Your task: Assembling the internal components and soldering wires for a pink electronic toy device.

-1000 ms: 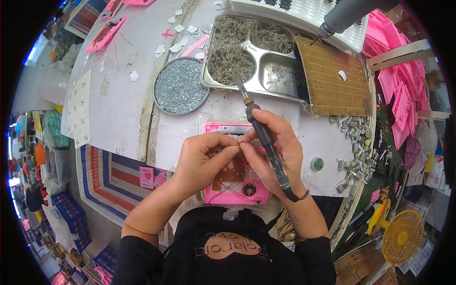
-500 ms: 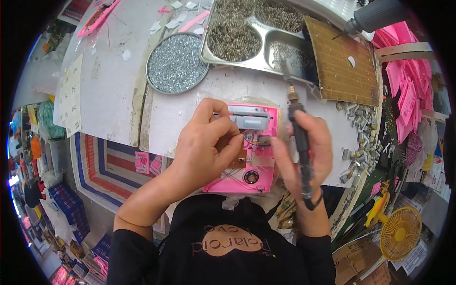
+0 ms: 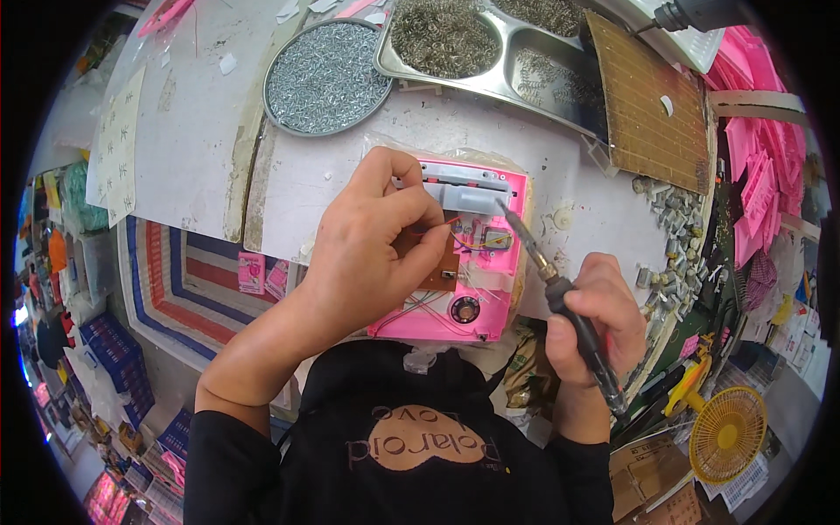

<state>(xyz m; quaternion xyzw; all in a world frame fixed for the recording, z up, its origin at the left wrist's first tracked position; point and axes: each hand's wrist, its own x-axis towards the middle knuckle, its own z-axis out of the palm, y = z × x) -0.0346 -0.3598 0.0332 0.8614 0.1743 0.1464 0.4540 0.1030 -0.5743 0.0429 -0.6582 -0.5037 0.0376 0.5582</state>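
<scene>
Black sleeves [image 3: 232,464], black garment [image 3: 394,494] with tan print [image 3: 424,437]

1. Your soldering iron [image 3: 557,295]: black grip, brass-toned collar, dull grey tip.
2. Your open casing [image 3: 503,304]: bright pink.
3. Inside it: grey block [image 3: 477,200], brown circuit board [image 3: 448,262], speaker [image 3: 465,309] with black ring; red wire [image 3: 453,220], yellow wire [image 3: 477,246].
4. Your shirt [image 3: 350,402]: black, tan patch [image 3: 424,437], dark lettering.
5. Round dish [image 3: 266,87]: grey; bits [image 3: 328,77] silvery.
6. Divided tray [image 3: 509,48]: shiny silver; coils [image 3: 442,39] brownish grey.
7. Board [image 3: 652,114]: brown, thin parallel lines.
8. Bag [image 3: 162,289] on your left: white, red, blue stripes.
9. Fan [image 3: 726,435] on your right: yellow.
10. Stacked panels [image 3: 759,175]: pink.
</scene>
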